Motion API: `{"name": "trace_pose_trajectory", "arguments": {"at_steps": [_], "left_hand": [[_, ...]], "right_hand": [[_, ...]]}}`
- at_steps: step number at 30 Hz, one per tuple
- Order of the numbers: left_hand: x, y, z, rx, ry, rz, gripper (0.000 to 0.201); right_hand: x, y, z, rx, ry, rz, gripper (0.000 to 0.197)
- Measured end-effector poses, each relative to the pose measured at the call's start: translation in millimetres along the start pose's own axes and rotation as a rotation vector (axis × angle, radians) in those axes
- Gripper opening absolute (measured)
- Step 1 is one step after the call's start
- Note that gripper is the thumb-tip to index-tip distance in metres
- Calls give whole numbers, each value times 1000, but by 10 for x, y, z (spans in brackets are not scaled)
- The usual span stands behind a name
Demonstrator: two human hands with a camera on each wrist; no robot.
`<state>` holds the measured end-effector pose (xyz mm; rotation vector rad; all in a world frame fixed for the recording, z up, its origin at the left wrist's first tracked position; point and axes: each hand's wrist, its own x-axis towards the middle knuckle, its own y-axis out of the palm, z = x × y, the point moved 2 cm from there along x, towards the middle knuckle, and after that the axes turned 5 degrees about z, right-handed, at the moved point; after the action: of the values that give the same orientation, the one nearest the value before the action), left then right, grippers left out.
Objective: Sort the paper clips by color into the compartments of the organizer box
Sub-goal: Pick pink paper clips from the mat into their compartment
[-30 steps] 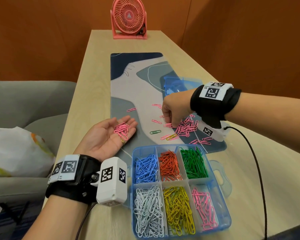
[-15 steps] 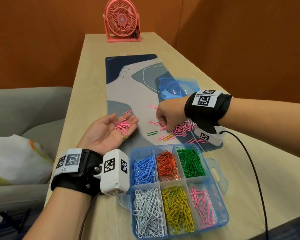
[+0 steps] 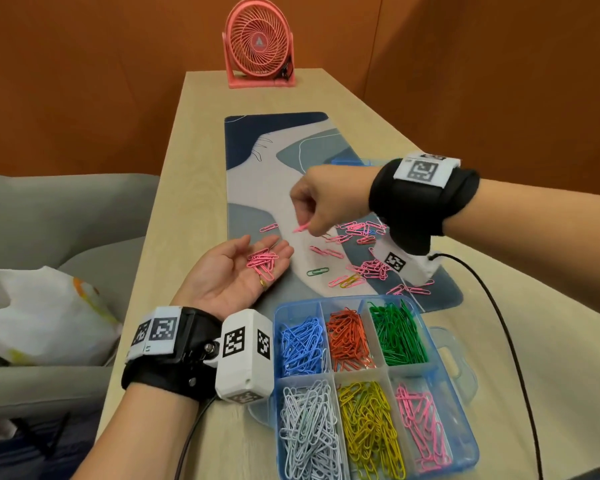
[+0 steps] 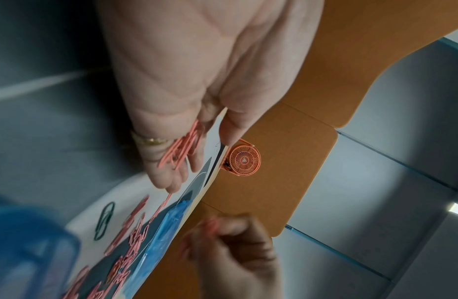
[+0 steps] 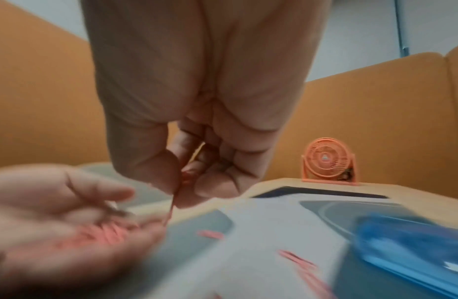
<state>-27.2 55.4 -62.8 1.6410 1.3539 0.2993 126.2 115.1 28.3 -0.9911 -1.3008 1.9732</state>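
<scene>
right hand (image 3: 321, 206) | lifted off mat, toward left palm | pinching pink clip (image 3: 300, 228)

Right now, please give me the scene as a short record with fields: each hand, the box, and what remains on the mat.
left hand: left hand lies palm up, open, a small heap of pink clips resting on it
right hand: right hand pinches a pink clip above the mat
organizer box: organizer box, six compartments; far row blue, orange, green; near row white, yellow, pink
left on desk mat: desk mat holds many pink clips, one green clip, one yellow clip
background: pink fan at far table end
</scene>
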Motion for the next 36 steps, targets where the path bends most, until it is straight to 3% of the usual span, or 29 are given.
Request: {"name": "trace_pose_trajectory", "arguments": {"at_steps": [5, 9, 13, 18, 19, 21, 24, 28, 32, 36], "left_hand": [[-42, 22, 7, -71, 13, 32, 40], [-39, 14, 0, -182, 17, 54, 42], [-19, -1, -9, -156, 14, 30, 41], [21, -71, -35, -97, 16, -6, 39], [27, -82, -35, -90, 18, -6, 38], [40, -96, -36, -78, 24, -9, 38], [46, -98, -36, -53, 33, -13, 39], [39, -91, -28, -40, 27, -19, 38], [38, -89, -35, -40, 28, -16, 38], [31, -90, -33, -37, 26, -12, 37]], "right_hand": [[215, 58, 404, 2, -139, 14, 9], [305, 63, 441, -47, -147, 64, 8], [301, -27, 261, -69, -57, 39, 6], [276, 188, -98, -220, 150, 226, 4], [270, 247, -143, -230, 174, 230, 13], [258, 325, -205, -212, 194, 191, 23], [235, 366, -213, -167, 162, 158, 13], [205, 339, -212, -154, 151, 189, 21], [152, 245, -275, -118, 188, 203, 8], [126, 289, -365, -158, 224, 252, 17]]}}
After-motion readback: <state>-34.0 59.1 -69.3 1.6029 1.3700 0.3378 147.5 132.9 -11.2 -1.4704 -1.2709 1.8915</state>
